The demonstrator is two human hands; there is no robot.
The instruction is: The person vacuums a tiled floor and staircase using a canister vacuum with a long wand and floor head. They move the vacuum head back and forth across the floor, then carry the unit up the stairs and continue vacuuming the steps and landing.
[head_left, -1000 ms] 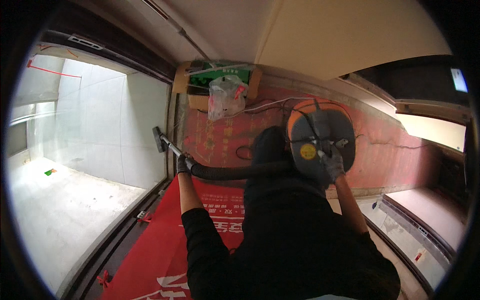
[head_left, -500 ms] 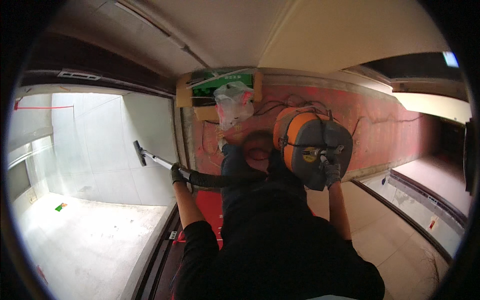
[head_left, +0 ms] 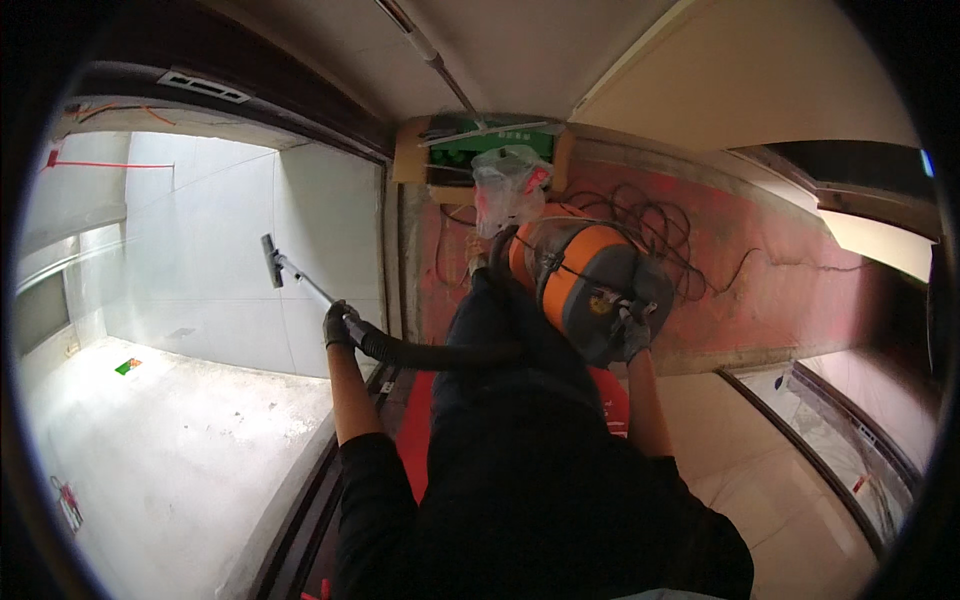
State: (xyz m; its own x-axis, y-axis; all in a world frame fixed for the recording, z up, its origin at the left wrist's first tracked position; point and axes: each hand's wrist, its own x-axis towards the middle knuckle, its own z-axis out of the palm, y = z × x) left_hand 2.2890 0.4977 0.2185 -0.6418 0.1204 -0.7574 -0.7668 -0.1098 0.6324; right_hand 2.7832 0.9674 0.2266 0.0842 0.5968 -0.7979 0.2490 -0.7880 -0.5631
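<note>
My left hand (head_left: pixel 341 323), in a dark glove, is closed round the grip end of a vacuum wand (head_left: pixel 311 290). The wand points up and left, with a flat floor nozzle (head_left: pixel 271 261) at its far end. From that grip a black ribbed hose (head_left: pixel 430 354) runs right across my legs. On my right stands a drum vacuum cleaner (head_left: pixel 592 258), orange with a dark grey top. It looks tilted. My gloved right hand (head_left: pixel 635 336) is closed round the metal-looking handle on its top; the fingers are partly hidden.
Beyond my feet, a clear plastic bag (head_left: pixel 508 185) rests against a cardboard box (head_left: pixel 410 155) with green contents. A dark cable (head_left: pixel 665 235) lies in loops on the worn red floor (head_left: pixel 735 310). A dark-framed doorway (head_left: pixel 392 260) opens left onto a bright white room. Beige tiles (head_left: pixel 720 450) lie at right.
My view has shifted. The vacuum cleaner sits closer to my legs and leans more, with my right hand still on its handle. The wand and nozzle have moved slightly up and left.
</note>
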